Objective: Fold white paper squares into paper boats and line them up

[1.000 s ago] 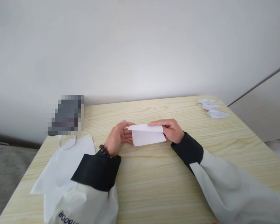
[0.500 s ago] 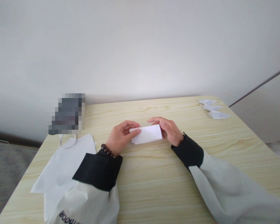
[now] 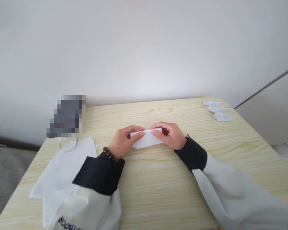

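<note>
Wall: From here I see a plain pale wall point(image 3: 144, 48) filling the view beyond the bench, with a dark line slanting up at the right.
Bench: My work sits over the light wood-grain bench point(image 3: 158, 198), whose bare middle gives me a flat place to press against.
Floor: A grey floor point(image 3: 9, 172) shows past the left edge.
Sleeves: My left sleeve point(image 3: 96, 204) and right sleeve point(image 3: 232, 185) are pale with dark cuffs; the left lies over part of the paper pile, so I would lift that forearm before shifting it.
Loose sheets: White sheets point(image 3: 72, 166) overlap untidily on the left side of the bench.
Dark thing: A pixelated dark object point(image 3: 67, 115) is at the far left corner; I cannot tell what it is.
Hands: My left hand point(image 3: 124, 140) and right hand point(image 3: 171, 135) are each partly closed, pinching one end of the paper, thumbs on the near face and fingers behind.
Folded strip: The folded strip point(image 3: 147, 139) spans between them over the middle of the bench, right end slightly higher; whether it touches the wood I cannot tell.
Folded shapes: Three pointed paper pieces point(image 3: 217, 109) lie in a row at the far right corner.
White ring: A loop point(image 3: 72, 149) rests at the sheets' far end.
Layer edges: At the strip's lower left the layers look slightly offset; I would true them first, then run both thumbs outward with even pressure, since a skewed crease would probably carry into later folds.
</note>
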Action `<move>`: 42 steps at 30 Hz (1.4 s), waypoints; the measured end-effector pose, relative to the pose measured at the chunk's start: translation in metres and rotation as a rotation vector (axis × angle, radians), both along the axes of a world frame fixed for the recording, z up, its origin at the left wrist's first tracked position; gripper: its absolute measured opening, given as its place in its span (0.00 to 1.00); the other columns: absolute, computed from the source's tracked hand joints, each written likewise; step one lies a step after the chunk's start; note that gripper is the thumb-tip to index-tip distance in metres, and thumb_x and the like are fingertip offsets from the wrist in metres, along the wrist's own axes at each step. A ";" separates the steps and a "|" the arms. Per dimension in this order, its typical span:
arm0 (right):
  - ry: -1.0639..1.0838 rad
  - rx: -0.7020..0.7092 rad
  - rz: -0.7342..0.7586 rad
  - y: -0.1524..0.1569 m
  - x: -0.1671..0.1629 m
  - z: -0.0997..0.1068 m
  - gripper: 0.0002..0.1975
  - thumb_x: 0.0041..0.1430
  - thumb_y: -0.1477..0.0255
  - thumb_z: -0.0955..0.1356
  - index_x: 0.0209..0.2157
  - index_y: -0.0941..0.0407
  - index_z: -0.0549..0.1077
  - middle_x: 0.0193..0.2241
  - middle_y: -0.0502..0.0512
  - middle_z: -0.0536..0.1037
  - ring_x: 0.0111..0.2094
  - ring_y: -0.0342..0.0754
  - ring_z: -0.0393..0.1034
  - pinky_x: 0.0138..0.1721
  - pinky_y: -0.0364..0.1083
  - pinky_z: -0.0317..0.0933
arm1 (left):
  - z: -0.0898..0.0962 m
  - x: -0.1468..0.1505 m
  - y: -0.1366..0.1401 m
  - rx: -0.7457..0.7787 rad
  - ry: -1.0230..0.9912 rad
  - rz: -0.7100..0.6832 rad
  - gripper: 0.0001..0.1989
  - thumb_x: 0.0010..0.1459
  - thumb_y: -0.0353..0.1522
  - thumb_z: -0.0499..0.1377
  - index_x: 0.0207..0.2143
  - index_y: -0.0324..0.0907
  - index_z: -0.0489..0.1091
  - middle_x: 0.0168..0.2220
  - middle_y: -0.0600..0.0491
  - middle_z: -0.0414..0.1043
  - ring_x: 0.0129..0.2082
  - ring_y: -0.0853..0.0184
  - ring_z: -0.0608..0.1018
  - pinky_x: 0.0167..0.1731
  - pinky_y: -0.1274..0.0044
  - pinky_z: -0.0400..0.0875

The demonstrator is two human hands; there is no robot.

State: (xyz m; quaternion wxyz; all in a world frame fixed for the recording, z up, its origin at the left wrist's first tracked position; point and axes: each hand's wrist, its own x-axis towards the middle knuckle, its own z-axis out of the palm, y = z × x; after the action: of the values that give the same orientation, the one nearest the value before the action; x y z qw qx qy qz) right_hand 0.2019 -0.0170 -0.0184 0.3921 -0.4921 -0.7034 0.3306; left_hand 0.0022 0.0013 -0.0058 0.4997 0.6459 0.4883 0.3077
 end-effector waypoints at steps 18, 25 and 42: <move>0.015 -0.026 0.023 0.000 0.002 -0.002 0.13 0.56 0.63 0.65 0.36 0.58 0.74 0.26 0.52 0.75 0.19 0.39 0.61 0.21 0.40 0.55 | -0.001 0.000 0.000 0.058 0.014 -0.012 0.16 0.49 0.42 0.61 0.35 0.39 0.74 0.27 0.53 0.73 0.21 0.72 0.68 0.19 0.82 0.61; 0.003 -0.032 0.024 0.000 0.003 -0.004 0.13 0.55 0.64 0.65 0.36 0.58 0.74 0.25 0.52 0.75 0.20 0.39 0.61 0.20 0.40 0.54 | 0.001 0.001 -0.002 0.075 0.016 -0.018 0.19 0.53 0.45 0.56 0.35 0.38 0.74 0.30 0.52 0.74 0.26 0.70 0.70 0.22 0.82 0.63; 0.017 -0.027 0.035 0.000 0.002 -0.004 0.13 0.56 0.64 0.65 0.36 0.58 0.74 0.25 0.53 0.75 0.20 0.39 0.61 0.20 0.40 0.54 | 0.002 0.001 0.000 0.076 0.016 -0.021 0.16 0.51 0.41 0.59 0.35 0.38 0.74 0.30 0.52 0.75 0.26 0.71 0.70 0.24 0.81 0.63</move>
State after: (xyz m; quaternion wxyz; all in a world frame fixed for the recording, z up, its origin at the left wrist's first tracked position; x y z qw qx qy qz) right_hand 0.2042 -0.0174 -0.0223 0.3856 -0.4822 -0.7039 0.3511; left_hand 0.0036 0.0012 -0.0039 0.4739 0.6719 0.4736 0.3157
